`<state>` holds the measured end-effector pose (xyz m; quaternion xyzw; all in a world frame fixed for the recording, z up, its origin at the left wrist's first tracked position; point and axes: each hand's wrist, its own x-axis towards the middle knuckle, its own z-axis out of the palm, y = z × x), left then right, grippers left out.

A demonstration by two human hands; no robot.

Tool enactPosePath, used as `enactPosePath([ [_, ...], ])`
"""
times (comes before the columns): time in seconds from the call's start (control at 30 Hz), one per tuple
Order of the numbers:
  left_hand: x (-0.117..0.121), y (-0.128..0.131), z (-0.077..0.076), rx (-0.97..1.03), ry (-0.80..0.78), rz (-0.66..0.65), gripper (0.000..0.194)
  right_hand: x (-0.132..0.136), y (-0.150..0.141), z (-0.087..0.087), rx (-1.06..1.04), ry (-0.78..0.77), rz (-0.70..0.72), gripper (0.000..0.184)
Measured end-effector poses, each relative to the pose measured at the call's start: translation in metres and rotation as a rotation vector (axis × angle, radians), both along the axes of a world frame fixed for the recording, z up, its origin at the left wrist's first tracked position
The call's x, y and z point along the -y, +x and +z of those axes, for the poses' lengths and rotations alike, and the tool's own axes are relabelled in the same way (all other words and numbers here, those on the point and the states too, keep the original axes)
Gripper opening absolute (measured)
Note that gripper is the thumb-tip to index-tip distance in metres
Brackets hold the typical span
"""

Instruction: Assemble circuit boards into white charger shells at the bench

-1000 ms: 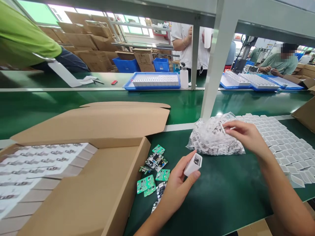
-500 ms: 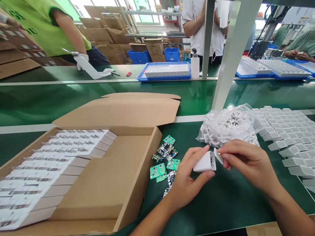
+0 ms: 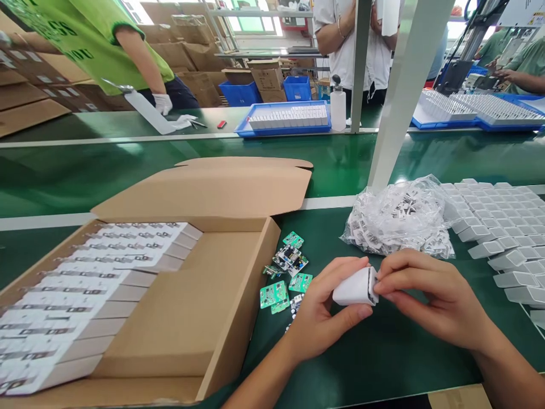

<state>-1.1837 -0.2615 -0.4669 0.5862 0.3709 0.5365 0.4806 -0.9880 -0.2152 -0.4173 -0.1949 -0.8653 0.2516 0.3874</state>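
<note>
Green bench (image 3: 383, 363): your left hand (image 3: 323, 312) cradles a white casing (image 3: 354, 287), fingers closed around it, its end turned toward your right hand (image 3: 434, 298), whose fingers grip there; boards (image 3: 272, 294) lie just beside.

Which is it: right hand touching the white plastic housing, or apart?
Touching: in the head view, the right hand grips the end of the white plastic housing with its fingertips.

L hand (image 3: 326, 307) curled, thumb on top; R hand (image 3: 432, 298) fingers bent; v. close.

Electronics factory; green assembly line (image 3: 128, 170), stacked cartons (image 3: 183, 34)
</note>
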Motion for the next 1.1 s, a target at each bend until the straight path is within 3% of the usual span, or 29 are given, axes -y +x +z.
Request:
enactPosePath([
  [0.33,-0.0023,-0.0032,0.0057,0.052,0.039,-0.078,0.045,0.0025,0.0032,-0.0014,0.003,-0.030,0.140,0.022],
  [0.53,0.0011,-0.0030,0.0016,0.167,-0.047,-0.104,0.043,0.0060,0.0040,-0.0001,0.024,0.048,0.088,0.026],
  [0.77,0.0002,-0.0007,-0.0032,0.195,0.015,-0.190,0.049,0.0077,0.0036,-0.0018,0.026,-0.019,0.143,0.024],
  [1.1,0.0024,-0.0033,-0.0029,0.201,-0.023,-0.212,0.046,0.0098,0.0065,-0.0029,0.063,-0.021,0.184,0.025],
])
